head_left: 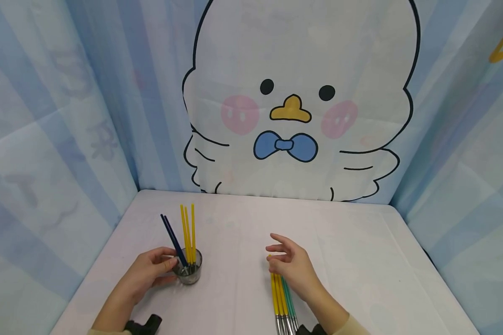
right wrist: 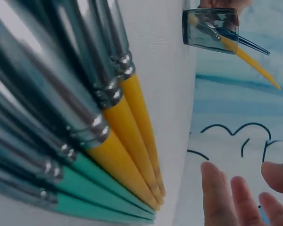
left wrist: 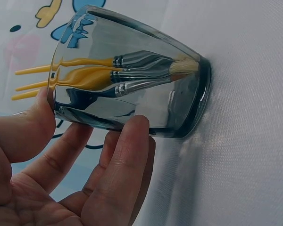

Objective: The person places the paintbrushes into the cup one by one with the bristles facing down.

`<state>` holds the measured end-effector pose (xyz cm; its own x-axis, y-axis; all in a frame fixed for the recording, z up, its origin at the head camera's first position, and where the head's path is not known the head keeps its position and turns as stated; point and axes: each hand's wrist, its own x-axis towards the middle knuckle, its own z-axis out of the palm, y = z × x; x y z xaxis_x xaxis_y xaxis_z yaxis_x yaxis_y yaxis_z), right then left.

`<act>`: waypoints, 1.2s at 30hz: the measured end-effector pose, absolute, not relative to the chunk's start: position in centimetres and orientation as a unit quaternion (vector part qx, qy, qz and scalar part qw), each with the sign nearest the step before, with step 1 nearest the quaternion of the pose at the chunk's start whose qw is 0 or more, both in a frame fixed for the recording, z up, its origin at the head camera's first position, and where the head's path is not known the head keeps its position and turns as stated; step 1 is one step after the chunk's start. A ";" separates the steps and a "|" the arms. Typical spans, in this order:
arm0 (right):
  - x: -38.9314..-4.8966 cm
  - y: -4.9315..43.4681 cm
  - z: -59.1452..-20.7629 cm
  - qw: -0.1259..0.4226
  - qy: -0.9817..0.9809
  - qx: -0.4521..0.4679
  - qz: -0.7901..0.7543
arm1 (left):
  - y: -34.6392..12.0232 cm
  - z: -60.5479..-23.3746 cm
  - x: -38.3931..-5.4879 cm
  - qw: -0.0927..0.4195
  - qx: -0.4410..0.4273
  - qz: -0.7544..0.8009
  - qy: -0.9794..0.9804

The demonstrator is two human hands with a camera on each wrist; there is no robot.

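At the left of the head view, my left hand point(head_left: 151, 267) holds the side of a clear glass cup point(head_left: 191, 278) standing on the table. In the left wrist view the thumb is at the glass's rim and the fingertips touch its side. Yellow paintbrushes point(head_left: 187, 232) and dark blue paintbrushes point(head_left: 173, 239) lean in the glass, bristles down. My right hand point(head_left: 295, 267) hovers with loosely bent fingers, holding nothing, over paintbrushes lying side by side. Those have yellow handles point(right wrist: 132, 165) and green handles point(right wrist: 104, 188), with silver ferrules; their bristles are out of view.
A white cloth covers the table point(head_left: 352, 260). Striped blue-and-white curtains point(head_left: 37, 139) enclose three sides, and the back one carries a large cartoon chick point(head_left: 293, 56). Black wrist mounts point(head_left: 144, 325) show at the bottom of the head view.
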<state>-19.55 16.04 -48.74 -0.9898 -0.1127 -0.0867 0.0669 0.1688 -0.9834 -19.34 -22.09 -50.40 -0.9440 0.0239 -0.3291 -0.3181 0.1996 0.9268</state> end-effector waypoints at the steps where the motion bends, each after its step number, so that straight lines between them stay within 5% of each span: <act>1: -19.5 16.2 -48.8 0.069 0.763 -0.009 -0.642 | -22.1 -50.4 -19.4 0.136 -0.098 0.626 0.762; 36: -18.1 19.2 -50.3 0.094 0.885 0.066 -0.451 | -22.1 -50.2 -19.1 0.139 -0.093 0.629 0.759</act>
